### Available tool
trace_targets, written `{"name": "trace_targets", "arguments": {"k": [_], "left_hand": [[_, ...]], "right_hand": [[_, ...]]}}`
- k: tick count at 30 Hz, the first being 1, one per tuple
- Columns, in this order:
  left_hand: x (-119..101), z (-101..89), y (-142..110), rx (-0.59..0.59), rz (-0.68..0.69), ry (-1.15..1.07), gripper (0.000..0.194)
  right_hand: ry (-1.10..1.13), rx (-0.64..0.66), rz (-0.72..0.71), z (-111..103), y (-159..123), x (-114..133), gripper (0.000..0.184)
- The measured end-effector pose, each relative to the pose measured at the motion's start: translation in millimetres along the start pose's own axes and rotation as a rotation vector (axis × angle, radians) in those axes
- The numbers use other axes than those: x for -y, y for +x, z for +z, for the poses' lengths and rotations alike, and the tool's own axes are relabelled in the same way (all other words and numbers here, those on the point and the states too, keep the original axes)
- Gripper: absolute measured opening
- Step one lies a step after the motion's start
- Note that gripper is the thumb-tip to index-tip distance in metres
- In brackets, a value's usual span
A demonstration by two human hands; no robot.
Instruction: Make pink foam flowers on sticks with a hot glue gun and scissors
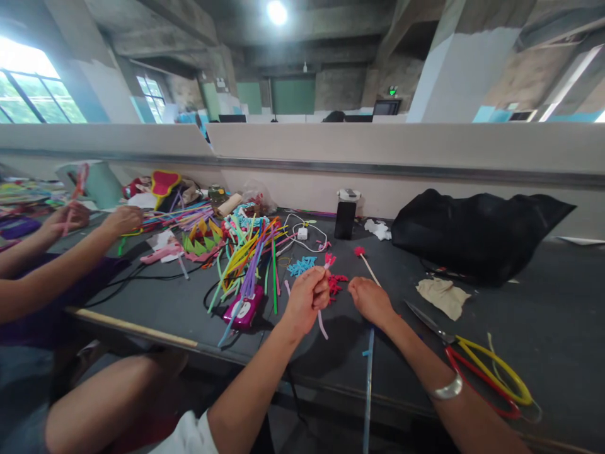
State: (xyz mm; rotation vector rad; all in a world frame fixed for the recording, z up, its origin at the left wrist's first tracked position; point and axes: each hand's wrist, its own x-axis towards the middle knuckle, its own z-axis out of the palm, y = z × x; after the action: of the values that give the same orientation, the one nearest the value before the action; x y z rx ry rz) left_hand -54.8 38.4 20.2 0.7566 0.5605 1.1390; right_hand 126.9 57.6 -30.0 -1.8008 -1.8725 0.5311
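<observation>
Head view: the left hand (308, 300) grips a pink stem (329, 259) between thumb and fingers, above the table (543, 309); a pale tail hangs below the fist. The right hand (371, 301) is curled nearly closed beside it; whether it pinches anything, I cannot tell. A loose pinch could let the stem slip among the red pieces (334, 287) beneath. Scissors (443, 335) lie near the right forearm, so a careless sweep might catch their blades. A clear strip (368, 391) juts past the edge and could be knocked off. Black tabletop runs to a pale partition (331, 142); beyond are concrete beams, pillars and a lit lamp (276, 12). At left, a co-worker's hands (121, 221) work too.
</observation>
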Motion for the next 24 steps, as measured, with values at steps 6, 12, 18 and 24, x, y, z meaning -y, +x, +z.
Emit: {"name": "trace_targets", "arguments": {"k": [6,12,18,24], "left_hand": [[14,9.5,1,0.042,-0.013,0.038,0.029],[28,20.2,1,0.059,-0.109,0.049,0.032],[32,27.0,-3,0.105,-0.138,0.141,0.035],[36,25.0,-2,0.065,-0.116,0.220,0.034]], "right_hand": [[0.566,-0.011,0.066,-33,-38,10,0.033],[1.026,0.033,0.103,-44,-56,29,0.038],[1.202,-0.022,0.161,-37,-55,32,0.033],[1.249,-0.103,0.185,-26,-54,39,0.031]]}}
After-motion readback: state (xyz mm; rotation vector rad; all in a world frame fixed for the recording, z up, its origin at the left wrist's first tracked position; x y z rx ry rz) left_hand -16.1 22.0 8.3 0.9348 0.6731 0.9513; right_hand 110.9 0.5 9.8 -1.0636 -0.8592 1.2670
